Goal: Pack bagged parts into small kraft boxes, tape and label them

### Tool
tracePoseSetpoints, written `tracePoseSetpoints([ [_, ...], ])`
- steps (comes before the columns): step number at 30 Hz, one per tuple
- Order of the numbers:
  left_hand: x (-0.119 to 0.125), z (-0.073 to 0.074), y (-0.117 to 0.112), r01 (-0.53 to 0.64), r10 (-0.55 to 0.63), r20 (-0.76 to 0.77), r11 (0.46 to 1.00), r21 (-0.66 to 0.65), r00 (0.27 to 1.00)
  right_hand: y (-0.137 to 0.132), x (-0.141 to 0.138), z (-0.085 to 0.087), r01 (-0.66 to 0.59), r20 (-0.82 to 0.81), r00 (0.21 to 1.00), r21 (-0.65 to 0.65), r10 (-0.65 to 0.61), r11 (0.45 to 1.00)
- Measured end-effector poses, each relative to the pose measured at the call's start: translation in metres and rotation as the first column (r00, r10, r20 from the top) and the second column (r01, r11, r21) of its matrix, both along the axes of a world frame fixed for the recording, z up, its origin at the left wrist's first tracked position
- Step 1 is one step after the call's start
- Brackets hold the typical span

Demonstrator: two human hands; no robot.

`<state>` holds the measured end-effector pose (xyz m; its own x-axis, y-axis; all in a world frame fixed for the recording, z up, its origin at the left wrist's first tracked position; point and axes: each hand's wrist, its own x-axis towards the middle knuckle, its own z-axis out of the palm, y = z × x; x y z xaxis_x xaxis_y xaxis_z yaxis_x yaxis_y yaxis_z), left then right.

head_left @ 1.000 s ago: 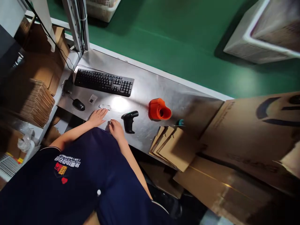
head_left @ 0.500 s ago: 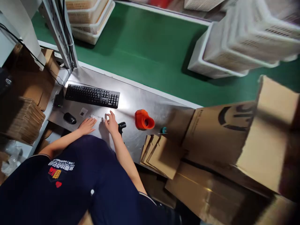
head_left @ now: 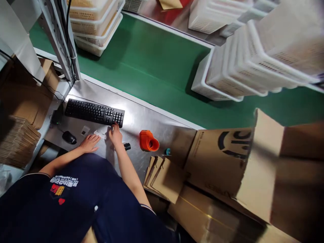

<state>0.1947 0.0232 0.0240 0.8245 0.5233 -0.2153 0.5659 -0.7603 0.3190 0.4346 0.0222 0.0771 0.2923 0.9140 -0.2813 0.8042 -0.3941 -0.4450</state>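
My left hand [head_left: 89,143] lies flat on the metal table, fingers stretched out, their tips at the edge of a small white label or packet [head_left: 100,134]. My right hand [head_left: 115,135] is open and reaches to the lower right of a black keyboard [head_left: 95,111], with its fingertips at the number keys. Left of the label is a small clear packet with a dark square [head_left: 85,131]. A black mouse [head_left: 69,137] sits beyond my left hand. Partly hidden by my right wrist is a black handheld device [head_left: 127,146], perhaps a scanner.
An orange holder [head_left: 149,140] and a small teal object [head_left: 167,151] stand to the right. Folded cardboard [head_left: 167,175] and a large carton [head_left: 217,158] border that side. Stacked white baskets [head_left: 215,91] rest on the green surface [head_left: 152,71] behind. Flat cartons [head_left: 19,141] are stacked at left.
My right hand has moved from beside the label up to the keyboard's number keys. My left hand stays by the label. The camera view has shifted, showing more of the back.
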Motion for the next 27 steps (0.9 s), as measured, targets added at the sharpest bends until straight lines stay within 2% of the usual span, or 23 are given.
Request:
tracePoseSetpoints([
  [5, 0.0, -0.003, 0.0, 0.002, -0.002, 0.018, 1.0, -0.008, 1.0, 0.005, 0.007, -0.003, 0.017, 0.001, 1.0, -0.027, -0.017, 0.999],
  [10, 0.001, 0.003, 0.0, 0.015, -0.015, 0.006, 1.0, -0.016, 1.0, 0.033, 0.022, -0.005, 0.024, -0.068, 0.998, 0.109, -0.017, 0.994],
  [15, 0.002, 0.008, 0.0, 0.018, -0.021, -0.05, 0.998, -0.056, 0.999, 0.051, 0.03, -0.019, 0.032, -0.155, 0.988, 0.1, -0.016, 0.995],
  [18, 0.0, 0.007, 0.001, 0.022, -0.025, -0.053, 0.998, -0.06, 0.998, 0.05, 0.032, -0.027, 0.093, -0.175, 0.982, 0.134, -0.069, 0.987],
  [21, 0.0, 0.007, 0.002, 0.025, -0.027, -0.049, 0.999, -0.048, 0.998, 0.047, 0.035, -0.028, 0.099, -0.189, 0.979, 0.124, -0.075, 0.987],
  [24, 0.0, 0.008, 0.004, 0.029, -0.032, -0.059, 0.998, -0.051, 0.998, 0.043, 0.034, -0.024, 0.11, -0.188, 0.979, 0.146, -0.081, 0.983],
  [27, 0.001, 0.009, 0.005, 0.021, -0.026, -0.074, 0.998, -0.065, 0.997, 0.027, 0.026, -0.016, 0.137, -0.182, 0.978, 0.202, -0.101, 0.97],
])
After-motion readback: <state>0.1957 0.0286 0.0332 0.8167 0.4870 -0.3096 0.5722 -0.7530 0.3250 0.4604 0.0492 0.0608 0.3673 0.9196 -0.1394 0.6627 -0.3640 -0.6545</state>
